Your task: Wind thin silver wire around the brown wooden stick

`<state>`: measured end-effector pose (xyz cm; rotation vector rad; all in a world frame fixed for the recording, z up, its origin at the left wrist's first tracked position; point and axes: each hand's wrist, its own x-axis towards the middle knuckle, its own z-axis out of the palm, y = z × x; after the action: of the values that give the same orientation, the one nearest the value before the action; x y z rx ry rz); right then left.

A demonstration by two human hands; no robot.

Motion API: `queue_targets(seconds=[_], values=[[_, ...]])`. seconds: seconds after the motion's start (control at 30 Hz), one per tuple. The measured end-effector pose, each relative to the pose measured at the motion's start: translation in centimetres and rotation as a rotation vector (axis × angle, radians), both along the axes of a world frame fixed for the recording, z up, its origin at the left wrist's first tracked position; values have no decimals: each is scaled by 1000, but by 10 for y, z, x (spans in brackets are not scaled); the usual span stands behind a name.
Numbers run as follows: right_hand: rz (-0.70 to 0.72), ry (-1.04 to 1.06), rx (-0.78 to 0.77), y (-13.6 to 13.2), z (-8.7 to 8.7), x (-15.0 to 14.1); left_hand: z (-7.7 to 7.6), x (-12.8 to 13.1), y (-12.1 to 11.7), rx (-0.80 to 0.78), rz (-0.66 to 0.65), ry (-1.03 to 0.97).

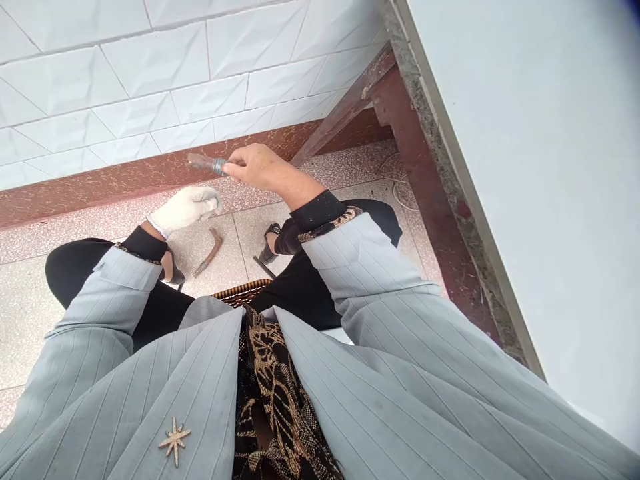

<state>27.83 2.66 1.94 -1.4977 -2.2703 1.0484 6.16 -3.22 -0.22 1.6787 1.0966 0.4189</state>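
Observation:
My right hand (255,165), bare, is closed around a short brown wooden stick (200,161) with grey wire (218,166) wound round it. The stick's blunt end points left, towards the wall. A little lower and to the left is my left hand (186,208) in a white knitted glove, its fingers curled together and apart from the stick. Whatever those gloved fingers may hold is hidden. Below the hands, a bent piece of brown branch (209,253) lies on the floor between my feet.
A white tiled wall (140,67) with a red-brown skirting (115,170) runs across the front. On the right stands a red-brown frame (425,173) with a slanting brace, beside a large white surface (540,167). A thin cord (397,190) lies on the speckled floor near the frame.

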Motion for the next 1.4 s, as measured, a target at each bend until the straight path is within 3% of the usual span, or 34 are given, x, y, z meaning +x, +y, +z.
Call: queue_targets(seconds=[0.1, 0.23, 0.33, 0.4, 0.47, 0.57, 0.63, 0.7, 1.03, 1.23, 1.4], values=[[151, -169, -21, 0, -2, -2, 2, -7, 0, 93, -55, 102], [450, -285, -243, -4, 3, 0, 3, -14, 1, 102, -84, 142], [627, -189, -434, -6, 11, 6, 2, -18, 3, 54, -71, 83], [687, -35, -462, -7, 17, 11, 1, -19, 5, -1, -47, -3], [613, 135, -394, -8, 22, 15, 0, -19, 7, -30, -1, -113], [286, 316, -269, -7, 23, 17, 0, -15, 8, -24, 74, -213], [100, 370, -247, -6, 19, 16, 1, -10, 6, -38, 78, -194], [21, 376, -247, -5, 15, 12, 2, -5, 3, -55, 46, -148], [59, 285, -291, -4, 11, 9, -8, -2, 0, 54, -44, 88], [87, 213, -225, -3, 11, 9, -10, -3, 0, 95, -63, 151], [136, 26, -159, 3, 2, 10, -5, -6, 2, 186, -179, 291]])
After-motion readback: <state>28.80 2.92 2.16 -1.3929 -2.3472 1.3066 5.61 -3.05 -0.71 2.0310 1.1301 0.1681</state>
